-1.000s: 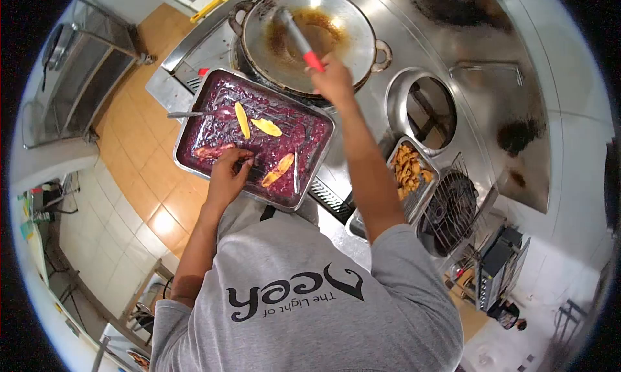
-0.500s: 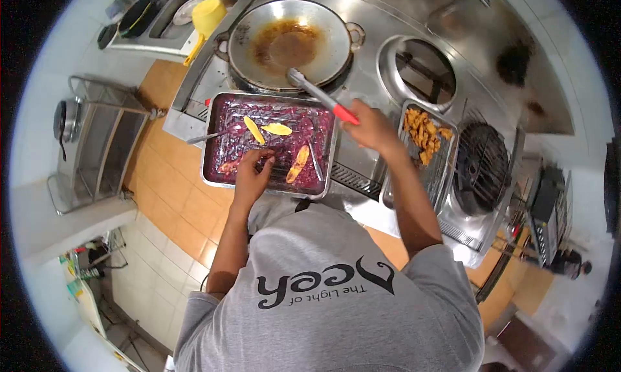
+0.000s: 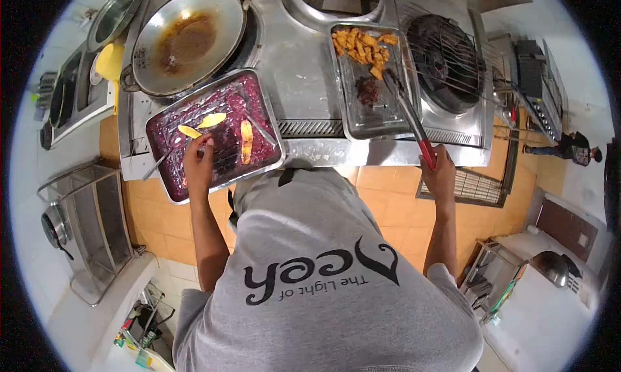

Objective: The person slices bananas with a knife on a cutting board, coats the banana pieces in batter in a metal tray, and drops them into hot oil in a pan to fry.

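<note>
Tongs (image 3: 409, 113), metal, red-handled: presumably light, stiff; best held at the handle. Tips over the tray (image 3: 362, 123), beside fried pieces (image 3: 363, 47).
Right hand (image 3: 440, 171): closed round the handle, forearm extended forward.
Yellow slices (image 3: 211, 120), in a pan (image 3: 229, 180) of purple mixture: probably soft, slippery, easily torn; support from beneath.
Left hand (image 3: 199, 162): over the pan, fingers bent near one slice; grip's hold, cannot tell.
</note>
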`<state>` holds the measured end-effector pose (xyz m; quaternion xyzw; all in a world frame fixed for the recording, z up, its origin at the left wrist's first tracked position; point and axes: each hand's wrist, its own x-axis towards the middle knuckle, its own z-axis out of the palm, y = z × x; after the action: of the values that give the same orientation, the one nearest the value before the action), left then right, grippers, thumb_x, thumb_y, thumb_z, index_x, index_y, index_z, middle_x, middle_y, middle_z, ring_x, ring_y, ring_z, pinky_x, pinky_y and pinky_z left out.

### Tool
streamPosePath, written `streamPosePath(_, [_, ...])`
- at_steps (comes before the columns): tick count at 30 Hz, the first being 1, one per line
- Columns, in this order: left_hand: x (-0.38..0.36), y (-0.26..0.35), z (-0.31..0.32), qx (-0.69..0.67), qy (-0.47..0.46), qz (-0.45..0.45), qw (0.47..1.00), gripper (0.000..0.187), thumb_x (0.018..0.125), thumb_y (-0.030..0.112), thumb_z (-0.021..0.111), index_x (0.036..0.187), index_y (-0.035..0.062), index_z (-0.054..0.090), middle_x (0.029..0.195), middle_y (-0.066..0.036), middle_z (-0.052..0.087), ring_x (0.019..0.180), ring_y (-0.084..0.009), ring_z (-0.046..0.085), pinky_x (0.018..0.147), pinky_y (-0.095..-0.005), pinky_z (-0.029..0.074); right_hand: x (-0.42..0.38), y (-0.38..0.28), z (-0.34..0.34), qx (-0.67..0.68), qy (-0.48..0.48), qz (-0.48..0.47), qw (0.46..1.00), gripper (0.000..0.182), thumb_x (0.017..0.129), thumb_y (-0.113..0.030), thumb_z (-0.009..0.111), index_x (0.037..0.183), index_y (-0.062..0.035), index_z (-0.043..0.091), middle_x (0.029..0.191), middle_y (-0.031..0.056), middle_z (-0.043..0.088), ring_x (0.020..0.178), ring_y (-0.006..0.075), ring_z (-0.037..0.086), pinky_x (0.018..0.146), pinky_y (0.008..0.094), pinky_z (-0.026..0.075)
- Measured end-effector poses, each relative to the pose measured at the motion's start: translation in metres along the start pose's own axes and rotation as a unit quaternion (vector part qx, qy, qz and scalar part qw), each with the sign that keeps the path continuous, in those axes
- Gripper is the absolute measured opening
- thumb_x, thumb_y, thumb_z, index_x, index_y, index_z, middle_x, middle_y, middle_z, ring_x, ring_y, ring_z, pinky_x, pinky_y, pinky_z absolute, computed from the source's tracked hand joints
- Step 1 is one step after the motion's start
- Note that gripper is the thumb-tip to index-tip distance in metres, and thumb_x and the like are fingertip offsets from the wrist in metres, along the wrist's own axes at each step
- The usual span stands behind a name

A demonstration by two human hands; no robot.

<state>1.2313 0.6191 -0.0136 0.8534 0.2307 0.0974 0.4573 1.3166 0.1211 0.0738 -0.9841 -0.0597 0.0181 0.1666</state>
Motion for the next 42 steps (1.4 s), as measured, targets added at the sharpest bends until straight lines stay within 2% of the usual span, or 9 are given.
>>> streamPosePath(4, [0.011,-0.005,0.002,0.026,0.005,0.05,0.998,0.019,0.086,0.019,0.065,0.1,0.0067,0.067,0.091,-0.008,0.064,0.076,-0.0164,0.057,0.064,-0.027,0.044,-0.018,0.013,0.032,-0.008,0.029,-0.009,1.0,0.034,0.079,-0.021,0.071,0.098,-0.0049,0.048,0.092,0.0173,0.058,0.08,0.0397,0.059,0.06,0.0445,0.049])
streamPosePath(8, [0.01,-0.018,0.003,0.035,-0.01,0.049,0.998,0.019,0.083,0.017,0.067,0.099,0.0061,0.066,0.087,-0.01,0.062,0.07,-0.0182,0.056,0.06,-0.0289,0.044,-0.024,0.013,0.04,0.048,0.05,0.014,0.997,0.044,0.082,-0.028,0.071,0.106,0.0006,0.048,0.087,0.0141,0.054,0.068,0.0268,0.057,0.057,0.0346,0.048])
streamPosePath(12, [-0.004,-0.003,-0.003,0.12,-0.031,-0.018,0.992,0.02,0.08,0.015,0.068,0.098,0.0051,0.066,0.088,-0.012,0.062,0.068,-0.0214,0.058,0.061,-0.0306,0.045,-0.017,0.029,0.071,0.032,0.073,0.0,0.997,0.042,0.083,-0.026,0.069,0.107,0.0006,0.047,0.089,0.0158,0.053,0.072,0.0299,0.056,0.06,0.0401,0.047])
streamPosePath(15, [-0.014,-0.024,0.011,0.084,0.001,0.082,0.993,0.023,0.079,0.015,0.069,0.099,0.0054,0.065,0.09,-0.012,0.063,0.073,-0.0237,0.06,0.064,-0.0314,0.047,-0.014,0.037,0.093,0.0,0.106,-0.055,0.993,0.042,0.083,-0.025,0.068,0.11,0.0009,0.047,0.092,0.0169,0.053,0.077,0.0323,0.057,0.064,0.042,0.048])
streamPosePath(21, [-0.011,0.011,0.048,0.187,-0.033,0.024,0.982,0.031,0.077,0.026,0.07,0.099,0.0052,0.063,0.097,-0.015,0.063,0.088,-0.0322,0.063,0.071,-0.0438,0.051,-0.018,0.03,0.109,-0.018,0.051,-0.075,0.996,0.054,0.081,-0.025,0.07,0.121,0.0013,0.045,0.098,0.0193,0.055,0.085,0.0352,0.059,0.066,0.0415,0.051])
streamPosePath(29, [-0.01,0.026,0.061,0.233,-0.075,-0.119,0.962,0.025,0.074,0.022,0.069,0.094,0.0067,0.062,0.094,-0.014,0.061,0.088,-0.0338,0.061,0.073,-0.0439,0.05,0.018,-0.01,0.112,-0.131,0.13,-0.125,0.975,0.066,0.077,-0.024,0.072,0.129,0.0002,0.041,0.121,0.0237,0.052,0.112,0.0411,0.046,0.094,0.0539,0.032])
streamPosePath(32, [-0.014,0.021,0.063,0.225,-0.066,-0.089,0.968,0.023,0.073,0.017,0.069,0.093,0.0067,0.062,0.092,-0.014,0.06,0.089,-0.0335,0.06,0.075,-0.0434,0.05,0.056,-0.1,0.127,0.055,0.069,-0.256,0.963,0.029,0.072,-0.02,0.075,0.098,-0.0101,0.067,0.127,0.0169,0.052,0.119,0.0367,0.043,0.097,0.0478,0.031])
streamPosePath(34, [-0.015,0.021,0.064,0.218,-0.055,-0.075,0.971,0.022,0.071,0.014,0.069,0.091,0.0066,0.063,0.092,-0.014,0.059,0.09,-0.0333,0.058,0.076,-0.0431,0.049,0.067,-0.167,0.139,0.105,-0.041,-0.311,0.944,0.014,0.067,-0.021,0.076,0.078,-0.0146,0.07,0.132,0.014,0.049,0.122,0.0351,0.041,0.099,0.0474,0.028])
streamPosePath(42, [-0.022,0.016,0.051,0.172,-0.039,-0.097,0.98,0.022,0.074,0.018,0.069,0.091,0.005,0.062,0.092,-0.014,0.059,0.089,-0.0347,0.059,0.074,-0.0436,0.05,0.07,-0.243,0.163,-0.081,-0.142,-0.467,0.869,0.021,0.064,-0.03,0.075,0.074,-0.0129,0.07,0.15,0.0076,0.026,0.133,0.0308,0.026,0.098,0.0606,0.019])
